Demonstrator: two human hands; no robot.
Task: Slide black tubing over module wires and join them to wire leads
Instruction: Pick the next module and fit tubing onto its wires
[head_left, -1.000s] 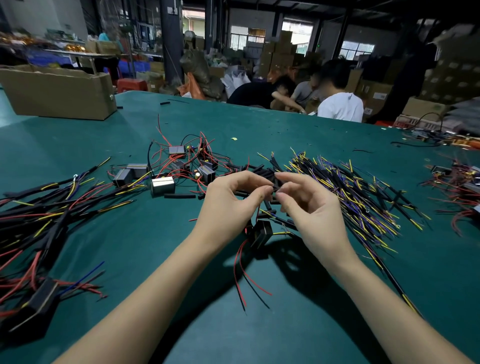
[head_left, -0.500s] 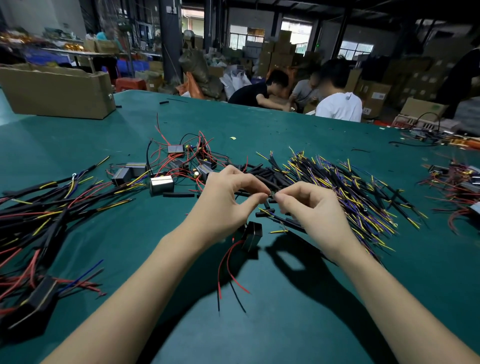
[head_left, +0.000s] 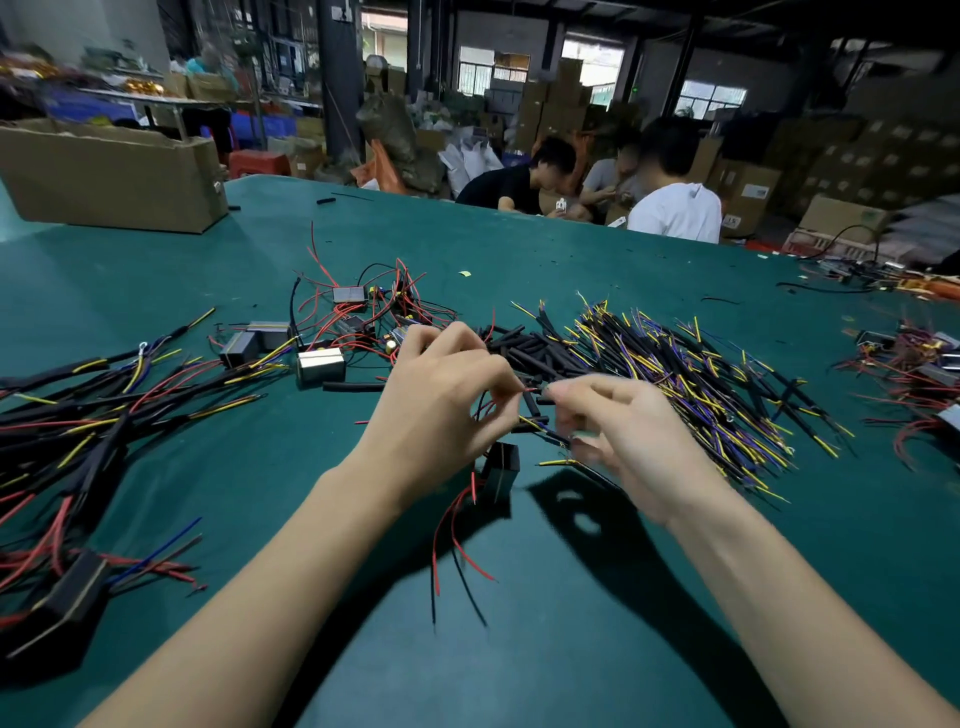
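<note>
Left hand (head_left: 441, 410) pinches a red module wire (head_left: 522, 391), steadying its tip for sleeving; module (head_left: 501, 465) dangles at six o'clock. Right hand (head_left: 623, 436) blurred, fingers curled, grip unclear. Tubing pile (head_left: 524, 348) at twelve.

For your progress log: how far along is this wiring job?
Done: sleeved assemblies piled at left. In hand: left hand pinches a red wire of the hanging module; right hand is blurred. Left: loose modules, tubing pieces, wire leads.
</note>
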